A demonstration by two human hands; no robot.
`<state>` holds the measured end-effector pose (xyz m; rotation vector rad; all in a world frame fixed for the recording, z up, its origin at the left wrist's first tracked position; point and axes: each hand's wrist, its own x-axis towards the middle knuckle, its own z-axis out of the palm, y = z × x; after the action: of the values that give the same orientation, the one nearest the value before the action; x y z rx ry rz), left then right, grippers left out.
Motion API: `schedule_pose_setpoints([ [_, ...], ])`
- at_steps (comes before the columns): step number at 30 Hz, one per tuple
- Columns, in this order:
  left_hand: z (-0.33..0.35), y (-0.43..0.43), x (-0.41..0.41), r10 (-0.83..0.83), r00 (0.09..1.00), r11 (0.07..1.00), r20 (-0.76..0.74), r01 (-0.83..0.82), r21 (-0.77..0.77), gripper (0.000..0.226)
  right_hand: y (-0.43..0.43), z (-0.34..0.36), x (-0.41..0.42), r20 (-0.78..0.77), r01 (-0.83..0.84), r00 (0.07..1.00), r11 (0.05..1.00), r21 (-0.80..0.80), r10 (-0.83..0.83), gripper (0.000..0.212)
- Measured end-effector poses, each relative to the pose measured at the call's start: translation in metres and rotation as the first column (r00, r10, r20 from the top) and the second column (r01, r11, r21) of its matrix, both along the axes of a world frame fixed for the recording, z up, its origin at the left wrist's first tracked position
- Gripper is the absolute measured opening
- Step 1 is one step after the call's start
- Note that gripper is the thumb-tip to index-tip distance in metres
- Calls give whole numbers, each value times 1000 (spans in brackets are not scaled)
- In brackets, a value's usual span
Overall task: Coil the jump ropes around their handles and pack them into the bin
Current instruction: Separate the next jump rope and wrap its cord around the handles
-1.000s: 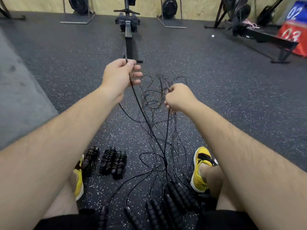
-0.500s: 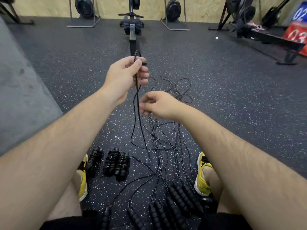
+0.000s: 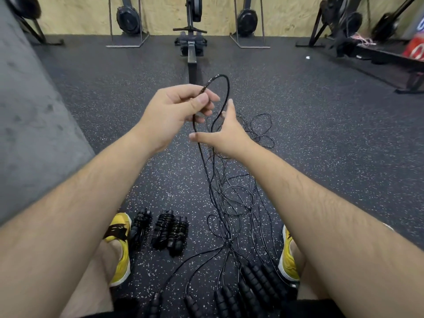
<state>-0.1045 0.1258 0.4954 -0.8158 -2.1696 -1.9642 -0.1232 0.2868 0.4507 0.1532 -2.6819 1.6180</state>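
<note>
A tangle of thin black jump ropes (image 3: 231, 198) lies on the speckled floor between my feet. Their ribbed black handles (image 3: 254, 288) sit in a row near my lap. My left hand (image 3: 174, 113) is raised and pinches a loop of one rope (image 3: 226, 88) between thumb and fingers; the loop arches above the hand. My right hand (image 3: 226, 134) is beside it with thumb and fingers spread, the loop's strand running past its fingers. Three coiled ropes (image 3: 164, 230) wrapped round their handles lie by my left foot. No bin is in view.
I sit on a black rubber floor with yellow shoes (image 3: 119, 246) either side of the ropes. A grey mat (image 3: 29, 134) lies at the left. A rowing machine rail (image 3: 192, 65) points at me from ahead; more machines stand along the plywood wall.
My left hand has drawn the rope up so a loop now arches above it. My right hand has let go of the bunched ropes, moved toward the left hand and spread its fingers.
</note>
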Motion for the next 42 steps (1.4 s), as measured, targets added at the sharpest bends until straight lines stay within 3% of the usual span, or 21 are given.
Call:
schedule_pose_setpoints([
  [1, -2, -1, 0, 14, 1000, 1000, -3, -14, 0, 18, -1, -1, -4, -33, 21, 999, 1000, -15, -21, 115],
  [4, -12, -7, -11, 196, 978, 977, -68, -201, -74, 23, -7, -7, -16, -115, -17, 993, 1000, -7, 16, 29],
  [6, -22, -6, -17, 305, 952, 933, -22, -304, -194, 52, -10, -6, -18, -99, -74, 993, 991, -115, 62, 1],
  [8, -41, -2, -17, 287, 939, 926, 189, -222, -304, 78, -10, 4, -17, -105, -55, 994, 972, -230, 31, 6],
  [9, -54, 3, -16, 233, 928, 934, 290, -130, -334, 79, -10, 9, -17, -119, -37, 993, 956, -290, 3, 7],
  [12, -79, 18, -7, 52, 900, 925, 433, 120, -360, 40, -6, 22, -18, -127, 24, 988, 895, -445, -90, 8],
  [15, -76, 34, -5, 47, 886, 983, 462, 42, -181, 27, 6, 22, -20, -36, 75, 993, 853, -516, -109, 17],
  [17, -65, 37, -14, 140, 897, 989, 418, -104, -108, 27, 18, 18, -19, 53, 44, 998, 919, -392, -25, 32],
  [19, -48, 38, -25, 139, 902, 982, 410, -178, 60, 27, 26, 10, -11, 122, -126, 982, 979, -161, 146, 36],
  [21, -29, 39, -30, 33, 902, 954, 431, -157, 255, 27, 24, -5, 3, 235, -331, 921, 943, 44, 312, 30],
  [23, -15, 39, -31, -47, 897, 923, 439, -129, 363, 26, 16, -18, 16, 287, -416, 884, 901, 121, 370, 18],
  [25, -12, 37, -35, 8, 902, 933, 431, -162, 322, 23, 9, -20, 21, 203, -354, 924, 925, 138, 323, 10],
  [27, -19, 32, -34, 86, 897, 960, 434, -191, 204, 33, 7, -10, 19, 55, -220, 975, 967, 129, 214, 16],
  [31, -45, 29, -11, -85, 864, 996, 496, 82, 28, 61, 12, 20, 5, -196, -10, 981, 995, -96, -9, 12],
  [34, -69, 32, 11, -77, 889, 955, 451, 195, -221, 37, 17, 33, -1, -212, 23, 973, 958, -287, -87, 10],
  [36, -69, 36, 14, 77, 947, 909, 310, 61, -412, 22, 20, 38, -1, -147, 23, 985, 911, -411, -92, 7],
  [37, -65, 37, 12, 141, 952, 913, 273, -19, -406, 23, 22, 37, 0, -102, 22, 992, 902, -432, -73, 12],
  [40, -41, 39, -1, 214, 954, 968, 212, -178, -178, 25, 32, 23, 4, 56, -87, 993, 973, -213, 101, 50],
  [42, -29, 38, -9, 194, 957, 981, 216, -186, -59, 25, 34, 7, 16, 170, -293, 945, 955, 53, 281, 50],
])
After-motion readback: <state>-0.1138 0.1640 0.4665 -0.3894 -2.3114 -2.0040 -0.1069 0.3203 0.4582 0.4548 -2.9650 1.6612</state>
